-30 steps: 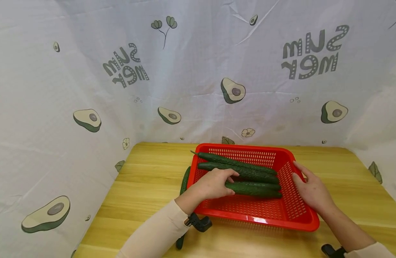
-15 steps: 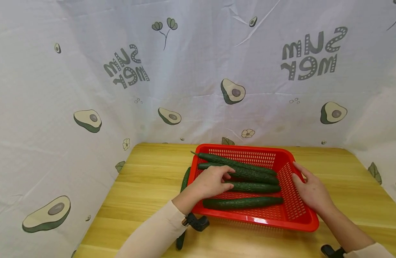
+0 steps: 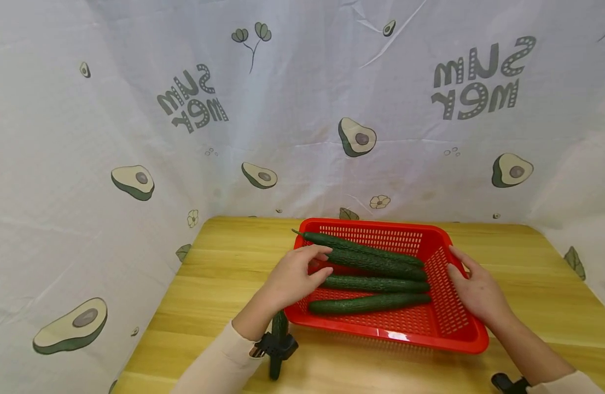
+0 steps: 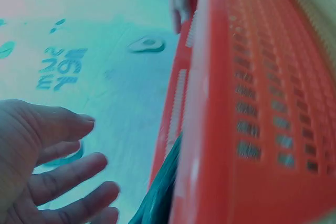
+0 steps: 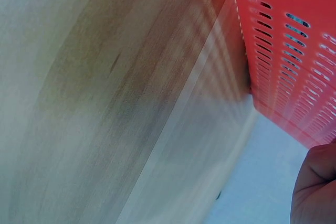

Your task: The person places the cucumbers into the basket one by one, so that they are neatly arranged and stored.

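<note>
Several long dark green cucumbers [image 3: 371, 303] lie crosswise inside a red perforated plastic basket [image 3: 371, 332]. Over the basket's left side hovers my left hand [image 3: 291, 278], its fingers loosely bent and nothing between them; in the left wrist view the left hand [image 4: 58, 166] is apart from the basket wall. My right hand [image 3: 480, 293] holds the basket's right rim, thumb on the inner side. Another cucumber [image 3: 279, 324] lies on the table beside the basket's left end, partly hidden under my left wrist.
The basket stands on a wood-grain table [image 3: 199, 290]. Around the table's back and sides hangs a pale curtain [image 3: 292, 109] printed with avocados and lettering. A black camera mount [image 3: 275, 346] sits on my left wrist.
My left hand has let go of a cucumber and moved left toward the basket's left rim. The front cucumber has come to lie apart from the others. My right hand has stayed put.
</note>
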`<state>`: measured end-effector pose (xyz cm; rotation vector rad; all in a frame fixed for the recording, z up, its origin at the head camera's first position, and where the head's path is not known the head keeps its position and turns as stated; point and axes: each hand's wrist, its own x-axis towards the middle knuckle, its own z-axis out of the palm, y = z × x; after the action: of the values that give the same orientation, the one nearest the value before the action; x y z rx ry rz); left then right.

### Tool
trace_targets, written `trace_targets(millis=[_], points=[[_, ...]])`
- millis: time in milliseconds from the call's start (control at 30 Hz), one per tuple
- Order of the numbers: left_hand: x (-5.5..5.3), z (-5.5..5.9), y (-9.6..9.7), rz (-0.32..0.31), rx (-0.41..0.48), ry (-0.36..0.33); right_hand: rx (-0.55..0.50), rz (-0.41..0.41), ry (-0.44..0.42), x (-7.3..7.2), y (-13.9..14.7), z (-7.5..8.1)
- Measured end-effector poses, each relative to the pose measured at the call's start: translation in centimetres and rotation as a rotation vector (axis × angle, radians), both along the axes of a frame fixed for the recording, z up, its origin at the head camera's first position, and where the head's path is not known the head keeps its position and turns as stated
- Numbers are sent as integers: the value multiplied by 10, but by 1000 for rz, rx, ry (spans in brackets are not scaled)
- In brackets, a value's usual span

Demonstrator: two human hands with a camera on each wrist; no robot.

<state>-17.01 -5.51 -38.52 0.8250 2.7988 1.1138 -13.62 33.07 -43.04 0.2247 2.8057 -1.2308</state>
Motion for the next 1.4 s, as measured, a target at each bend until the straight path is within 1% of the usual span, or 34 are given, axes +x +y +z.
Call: trace_targets(millis=[67, 167, 267, 300, 400, 500, 600, 700, 833, 967, 1100, 1233, 1300, 1400], points=[[3, 1, -11, 40, 45, 56, 11, 2, 4, 0, 0, 1], [5, -1, -27, 117, 108, 135, 26, 5, 11, 0, -1, 1], [6, -8, -43, 184, 161, 171, 39, 9, 20, 0, -2, 2], [6, -11, -47, 205, 168, 174, 41, 9, 23, 0, -2, 2], [8, -20, -60, 265, 170, 153, 44, 10, 22, 0, -1, 1], [9, -32, -69, 322, 139, 114, 44, 8, 17, 0, -1, 1], [10, -44, -77, 355, 98, 56, 46, 8, 17, 0, -1, 1], [13, -54, -82, 358, 72, -16, 43, 3, 14, 1, -1, 1], [19, -68, -85, 350, 71, -116, 28, -4, 10, 2, -1, 0], [25, -80, -86, 332, 79, -184, 23, -3, 13, 1, -1, 0], [31, -89, -85, 316, 79, -220, 24, 2, 13, 1, 0, -1], [36, -93, -82, 302, 65, -242, 33, 4, 10, 1, 0, -1], [38, -94, -79, 296, 35, -238, 39, 3, 11, 1, 0, 0], [42, -94, -75, 301, -26, -210, 47, 5, 12, 1, -1, 0]])
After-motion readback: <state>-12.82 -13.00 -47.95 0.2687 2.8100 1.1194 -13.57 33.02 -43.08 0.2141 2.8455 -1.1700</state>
